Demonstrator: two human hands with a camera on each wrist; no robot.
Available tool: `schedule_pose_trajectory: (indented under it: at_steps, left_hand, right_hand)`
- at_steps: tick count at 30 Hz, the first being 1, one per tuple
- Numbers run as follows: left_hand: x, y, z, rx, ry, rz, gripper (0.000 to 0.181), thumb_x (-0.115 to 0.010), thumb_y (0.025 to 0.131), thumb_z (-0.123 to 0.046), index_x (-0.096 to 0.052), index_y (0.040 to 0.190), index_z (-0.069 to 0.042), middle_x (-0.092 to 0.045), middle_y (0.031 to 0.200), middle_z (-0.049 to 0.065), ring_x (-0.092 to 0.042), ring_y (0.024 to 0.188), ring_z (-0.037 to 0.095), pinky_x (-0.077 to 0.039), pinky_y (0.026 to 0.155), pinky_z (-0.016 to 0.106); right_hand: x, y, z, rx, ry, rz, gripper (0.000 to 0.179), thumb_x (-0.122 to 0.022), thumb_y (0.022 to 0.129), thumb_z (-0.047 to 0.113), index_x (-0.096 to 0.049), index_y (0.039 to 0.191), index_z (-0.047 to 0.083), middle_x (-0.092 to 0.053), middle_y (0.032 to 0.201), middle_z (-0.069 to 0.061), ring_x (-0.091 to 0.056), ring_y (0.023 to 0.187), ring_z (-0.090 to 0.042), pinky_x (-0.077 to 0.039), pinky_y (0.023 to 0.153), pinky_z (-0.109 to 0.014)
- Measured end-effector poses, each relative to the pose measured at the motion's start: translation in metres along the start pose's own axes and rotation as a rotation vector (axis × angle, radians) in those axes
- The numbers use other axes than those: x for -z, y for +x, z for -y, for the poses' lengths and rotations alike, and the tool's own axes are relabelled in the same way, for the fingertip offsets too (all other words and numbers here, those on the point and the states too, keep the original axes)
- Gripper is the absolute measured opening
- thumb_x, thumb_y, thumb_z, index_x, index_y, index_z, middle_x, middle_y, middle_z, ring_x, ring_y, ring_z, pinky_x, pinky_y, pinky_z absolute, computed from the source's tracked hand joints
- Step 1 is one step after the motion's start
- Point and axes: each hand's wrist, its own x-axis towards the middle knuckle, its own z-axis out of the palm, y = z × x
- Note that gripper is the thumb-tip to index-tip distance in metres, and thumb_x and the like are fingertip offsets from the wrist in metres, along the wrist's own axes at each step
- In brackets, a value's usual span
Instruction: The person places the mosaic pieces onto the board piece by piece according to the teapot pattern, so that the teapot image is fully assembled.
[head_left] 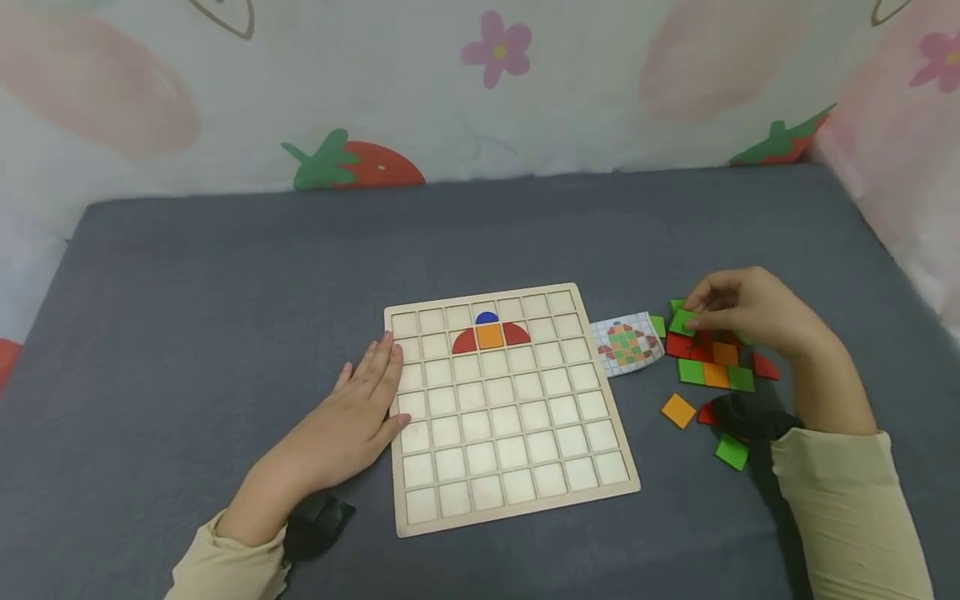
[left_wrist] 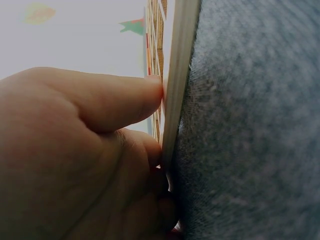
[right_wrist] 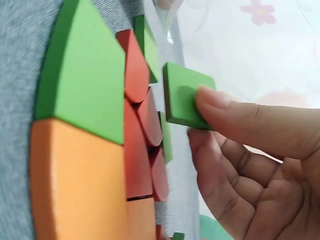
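Observation:
A wooden grid board [head_left: 480, 421] lies on the grey cloth, with a blue half-round piece [head_left: 487, 317], an orange square [head_left: 490, 336] and two red quarter-round pieces [head_left: 465, 341] in its upper cells. My left hand [head_left: 345, 425] rests along the board's left edge, fingers straight, thumb touching the rim. At the right, my right hand [head_left: 757, 312] pinches a green square tile [right_wrist: 185, 95] between thumb and fingers, raised above the loose pieces. Under it lie red pieces [right_wrist: 135, 70], green tiles [head_left: 692, 372] and orange tiles [head_left: 725, 354].
A printed pattern card [head_left: 628, 343] lies against the board's right side. An orange tile [head_left: 678, 411] and a green tile [head_left: 732, 452] lie nearer the front, below the pile. Patterned fabric [head_left: 570, 92] hangs behind the table.

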Motion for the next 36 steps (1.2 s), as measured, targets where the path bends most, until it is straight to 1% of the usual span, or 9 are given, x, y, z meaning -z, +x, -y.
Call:
schedule_pose_trajectory:
  at_steps: [4, 7, 11, 14, 19, 22, 26, 31, 36]
  left_hand:
    - [0.002, -0.001, -0.001, -0.001, -0.005, -0.003, 0.071, -0.047, 0.100, -0.026, -0.005, 0.149, 0.004, 0.005, 0.156, 0.018, 0.000, 0.142, 0.034, -0.010, 0.111, 0.056]
    - [0.001, 0.000, -0.002, -0.003, -0.010, -0.001, 0.071, -0.048, 0.099, -0.026, -0.006, 0.149, 0.004, 0.004, 0.156, 0.018, -0.001, 0.142, 0.034, -0.010, 0.111, 0.056]
    - [-0.002, 0.005, -0.005, -0.016, -0.008, -0.001, 0.071, -0.047, 0.099, -0.026, -0.006, 0.149, 0.005, 0.004, 0.156, 0.018, 0.000, 0.142, 0.033, -0.010, 0.111, 0.055]
    - [-0.002, 0.007, -0.006, -0.019, -0.002, 0.002, 0.071, -0.047, 0.100, -0.027, -0.006, 0.148, 0.005, 0.003, 0.156, 0.019, -0.001, 0.142, 0.033, -0.010, 0.111, 0.055]
    - [-0.001, 0.007, -0.007, -0.013, 0.006, 0.001, 0.071, -0.047, 0.100, -0.026, -0.006, 0.148, 0.005, 0.003, 0.156, 0.019, -0.001, 0.142, 0.033, -0.010, 0.111, 0.055]
    - [0.000, 0.007, -0.006, -0.014, 0.009, -0.004, 0.071, -0.047, 0.100, -0.026, -0.006, 0.148, 0.006, 0.003, 0.156, 0.019, -0.001, 0.142, 0.033, -0.010, 0.111, 0.055]
    - [0.001, 0.007, -0.006, -0.014, 0.011, -0.005, 0.070, -0.046, 0.100, -0.026, -0.006, 0.148, 0.006, 0.003, 0.156, 0.020, -0.001, 0.142, 0.034, -0.010, 0.111, 0.055]
    - [0.000, 0.007, -0.005, -0.015, 0.014, -0.011, 0.071, -0.047, 0.100, -0.026, -0.006, 0.148, 0.006, 0.003, 0.156, 0.020, -0.001, 0.142, 0.034, -0.011, 0.111, 0.055]
    - [0.000, 0.007, -0.006, -0.013, 0.008, -0.009, 0.070, -0.047, 0.100, -0.026, -0.007, 0.148, 0.006, 0.003, 0.156, 0.020, -0.001, 0.142, 0.034, -0.010, 0.111, 0.055]
  right_hand:
    - [0.002, -0.003, 0.007, 0.030, 0.009, -0.060, 0.017, -0.070, 0.086, 0.010, -0.066, 0.097, -0.001, -0.067, 0.087, -0.009, -0.062, 0.073, -0.014, -0.052, 0.063, -0.025]
    - [0.001, -0.005, 0.013, 0.028, 0.017, -0.085, 0.018, -0.070, 0.086, 0.012, -0.066, 0.099, -0.001, -0.067, 0.086, -0.009, -0.062, 0.074, -0.016, -0.051, 0.063, -0.026]
    - [-0.003, -0.010, 0.024, -0.017, 0.045, -0.124, 0.020, -0.070, 0.086, 0.015, -0.066, 0.101, 0.003, -0.067, 0.086, -0.007, -0.060, 0.071, -0.020, -0.048, 0.057, -0.029]
    - [-0.010, -0.010, 0.033, 0.021, 0.079, -0.119, 0.020, -0.070, 0.086, 0.015, -0.066, 0.101, 0.003, -0.066, 0.087, -0.007, -0.060, 0.072, -0.021, -0.048, 0.058, -0.029]
    - [-0.025, 0.000, 0.052, 0.133, 0.133, -0.054, 0.016, -0.070, 0.085, 0.009, -0.066, 0.098, 0.000, -0.065, 0.088, -0.009, -0.062, 0.077, -0.019, -0.052, 0.065, -0.028]
    - [-0.032, 0.007, 0.065, 0.152, 0.174, -0.008, 0.015, -0.070, 0.084, 0.006, -0.066, 0.097, -0.001, -0.065, 0.087, -0.010, -0.064, 0.077, -0.021, -0.053, 0.067, -0.030]
    - [-0.042, 0.015, 0.081, 0.182, 0.194, 0.041, 0.013, -0.070, 0.084, 0.004, -0.067, 0.096, -0.001, -0.065, 0.086, -0.011, -0.064, 0.077, -0.025, -0.054, 0.067, -0.033]
    - [-0.057, 0.026, 0.096, 0.235, 0.207, 0.072, 0.011, -0.070, 0.083, 0.001, -0.067, 0.094, 0.000, -0.065, 0.086, -0.009, -0.063, 0.078, -0.028, -0.053, 0.066, -0.033]
    - [-0.073, 0.036, 0.108, 0.258, 0.241, 0.121, 0.010, -0.070, 0.082, 0.000, -0.068, 0.092, 0.001, -0.066, 0.086, -0.008, -0.064, 0.079, -0.026, -0.052, 0.069, -0.035]
